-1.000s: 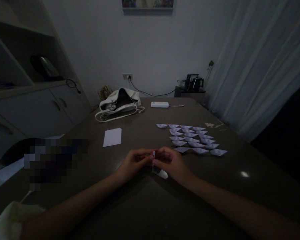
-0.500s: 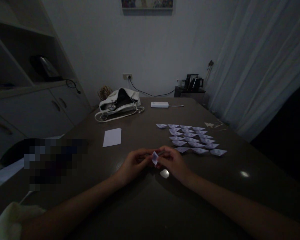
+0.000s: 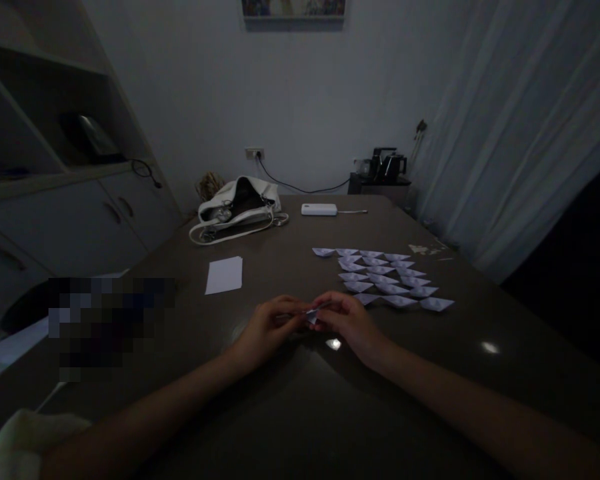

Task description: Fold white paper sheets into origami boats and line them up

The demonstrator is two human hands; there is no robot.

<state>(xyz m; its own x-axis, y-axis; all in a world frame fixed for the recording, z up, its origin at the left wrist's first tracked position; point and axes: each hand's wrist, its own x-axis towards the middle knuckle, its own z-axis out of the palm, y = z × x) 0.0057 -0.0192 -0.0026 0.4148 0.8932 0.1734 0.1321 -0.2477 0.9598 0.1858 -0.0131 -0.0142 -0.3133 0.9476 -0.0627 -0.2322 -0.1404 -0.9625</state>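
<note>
Between my two hands is a small folded piece of white paper (image 3: pixel 312 316), mostly covered by fingers. My left hand (image 3: pixel 271 328) pinches it from the left, thumb and fingertips together. From the right, my right hand (image 3: pixel 347 323) grips the other side in the same way. Both hands are just above the dark tabletop. Several white folded paper boats (image 3: pixel 391 289) stand in rows right behind my right hand. A stack of white paper sheets (image 3: pixel 224 275) lies flat beyond my left hand.
A white handbag (image 3: pixel 240 207) lies at the far left of the table (image 3: pixel 290 250). A white power bank (image 3: pixel 319 209) with a short cable is at the back. Paper scraps (image 3: pixel 420 249) lie near the right edge. Papers and a blurred-out area occupy the left side.
The folded paper between my fingers has tipped from an upright diamond shape to a flatter one, showing less of its face. My fingertips have drawn slightly closer around it.
</note>
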